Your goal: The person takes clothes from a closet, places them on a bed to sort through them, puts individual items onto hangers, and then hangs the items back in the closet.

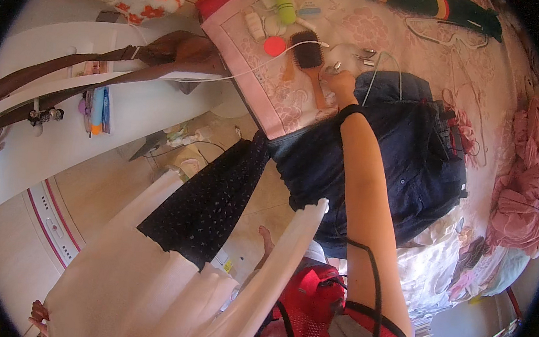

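My right hand (341, 84) reaches over the bed, its fingers closed at a small silvery clip (336, 66). Beside it lies a wooden hairbrush (308, 55) with dark bristles, and more small metal clips (367, 57) are just to the right. Below the wrist spreads a dark blue garment (390, 159). At the lower left edge, my left hand (40, 313) is closed on the border of a cream-coloured garment (128, 278), which hangs in front of me. A black dotted cloth (206, 208) shows between its folds.
A pale wire hanger (402, 71) touches the blue garment. A white cable (226, 75) runs across the bed corner, near a red round object (274, 46) and a green toy-like object (284, 5). A brown-strapped bag (177, 50) rests on the white furniture (36, 150) at left.
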The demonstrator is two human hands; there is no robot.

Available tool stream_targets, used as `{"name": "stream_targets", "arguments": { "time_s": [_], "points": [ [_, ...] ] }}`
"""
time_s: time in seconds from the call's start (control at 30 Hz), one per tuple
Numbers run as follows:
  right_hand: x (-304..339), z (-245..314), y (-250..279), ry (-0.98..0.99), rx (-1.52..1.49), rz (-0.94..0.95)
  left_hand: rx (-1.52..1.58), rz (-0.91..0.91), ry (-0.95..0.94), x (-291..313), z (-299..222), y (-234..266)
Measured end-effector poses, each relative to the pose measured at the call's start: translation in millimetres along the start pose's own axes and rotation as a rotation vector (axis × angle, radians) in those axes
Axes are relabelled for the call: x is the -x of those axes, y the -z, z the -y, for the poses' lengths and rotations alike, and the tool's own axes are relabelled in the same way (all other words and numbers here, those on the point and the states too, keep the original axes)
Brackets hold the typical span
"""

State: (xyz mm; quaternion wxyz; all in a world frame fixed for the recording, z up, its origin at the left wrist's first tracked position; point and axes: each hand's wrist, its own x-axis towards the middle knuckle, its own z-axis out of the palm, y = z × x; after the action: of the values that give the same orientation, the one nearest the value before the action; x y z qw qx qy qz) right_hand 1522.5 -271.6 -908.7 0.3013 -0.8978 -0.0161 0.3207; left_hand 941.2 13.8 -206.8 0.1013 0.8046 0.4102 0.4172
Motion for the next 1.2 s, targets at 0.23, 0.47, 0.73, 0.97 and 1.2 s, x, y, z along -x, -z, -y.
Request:
{"name": "stream_targets", "arguments": {
  "time_s": [0.23, 0.47, 0.73, 0.97, 1.2],
  "points": [
    [97, -3, 63, 0.286, -1.062, 0.414, 0.074, -0.004, -0.033, -3, -7, 6],
    [284, 15, 131, 0.275, -1.587, 1.045, 0.22, 0.027, -0.124, -12, -24, 28],
    [442, 57, 160, 0.513, -1.294, 1.172, 0.451, 0.066, -0.29, -27, -78, 27],
    [545, 89, 172, 0.782, -1.517, 1.13, 0.639, 0.104, -0.376, -46, -96, 21],
    [631, 95, 177, 0.943, -1.749, 1.316, 0.897, 0.425, -0.467, -97, -68, 31]
  ]
}}
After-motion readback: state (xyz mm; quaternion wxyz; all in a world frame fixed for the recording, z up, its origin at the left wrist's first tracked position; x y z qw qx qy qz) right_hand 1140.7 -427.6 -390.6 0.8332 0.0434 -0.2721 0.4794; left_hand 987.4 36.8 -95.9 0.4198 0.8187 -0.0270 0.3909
